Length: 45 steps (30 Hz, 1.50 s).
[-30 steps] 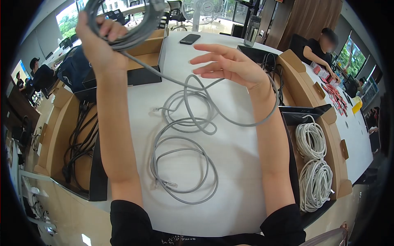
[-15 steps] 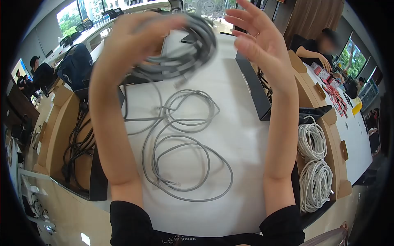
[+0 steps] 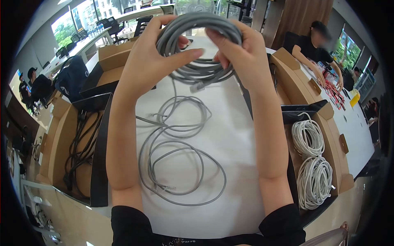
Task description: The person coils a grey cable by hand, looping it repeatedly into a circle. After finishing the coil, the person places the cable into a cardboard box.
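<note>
A thick coil of grey cable point(image 3: 197, 25) is held up over the far part of the white table point(image 3: 242, 164). My left hand point(image 3: 158, 53) grips the coil's left side, thumb pointing inward. On the right side, my right hand point(image 3: 242, 51) has its fingers and thumb around the coil. A clear plug point(image 3: 197, 87) hangs at the coil's lower edge. Loose loops of thinner grey cable point(image 3: 225, 180) lie on the table between my forearms, with small clear plugs at their ends. One strand runs up from them behind the held coil.
At the left, an open box point(image 3: 100, 164) holds black cables point(image 3: 76, 151). The right box point(image 3: 342, 164) holds white cable coils point(image 3: 314, 180). Further boxes stand behind both. A person point(image 3: 314, 49) sits at the right table, hands near red items point(image 3: 334, 94).
My right hand has come in from open and taken hold of the coil's right side. The coil has moved slightly right and now faces me, less blurred. The view has shifted slightly.
</note>
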{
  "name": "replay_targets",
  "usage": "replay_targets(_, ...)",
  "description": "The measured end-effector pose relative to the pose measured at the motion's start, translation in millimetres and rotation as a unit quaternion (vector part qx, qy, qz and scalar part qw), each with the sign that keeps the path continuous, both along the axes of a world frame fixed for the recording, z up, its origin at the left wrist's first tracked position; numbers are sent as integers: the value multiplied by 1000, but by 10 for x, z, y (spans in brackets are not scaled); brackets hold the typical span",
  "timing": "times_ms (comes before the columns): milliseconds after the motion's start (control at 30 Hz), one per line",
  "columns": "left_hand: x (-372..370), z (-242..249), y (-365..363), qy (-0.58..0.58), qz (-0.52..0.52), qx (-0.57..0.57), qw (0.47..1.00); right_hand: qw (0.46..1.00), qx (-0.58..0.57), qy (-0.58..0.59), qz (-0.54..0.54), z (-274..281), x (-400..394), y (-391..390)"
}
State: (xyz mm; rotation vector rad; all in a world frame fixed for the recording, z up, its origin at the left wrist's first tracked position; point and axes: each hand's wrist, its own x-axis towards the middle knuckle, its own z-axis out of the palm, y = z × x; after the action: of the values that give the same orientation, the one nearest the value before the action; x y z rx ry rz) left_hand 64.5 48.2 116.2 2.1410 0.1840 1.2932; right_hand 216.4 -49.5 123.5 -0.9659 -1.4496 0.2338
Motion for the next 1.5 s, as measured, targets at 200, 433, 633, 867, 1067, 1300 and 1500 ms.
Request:
replay_targets(200,207,-93,7,-71,-126,-177,974,984,57,147,88,-37,49,88)
replay_targets(433,197,-120,1,-195,-172,-293,920,950,14,261,172,-147,-109,181)
replay_targets(633,132,-52,-32,-155,-141,-296,932,973,-47,72,215,-82,88,94)
replay_targets(867,193,-118,-275,43,44,-2,998,984,-155,-37,73,54,163,-107)
replay_targets(1067,91,8,-343,85,6,-18,996,993,-83,-63,54,85,84,-158)
replay_targets(1300,198,-27,-206,-115,-237,-50,963,996,-14,31,79,154,213,-224)
replay_targets(1500,221,-82,-115,-102,-204,50,972,971,64,172,156,137,353,-190)
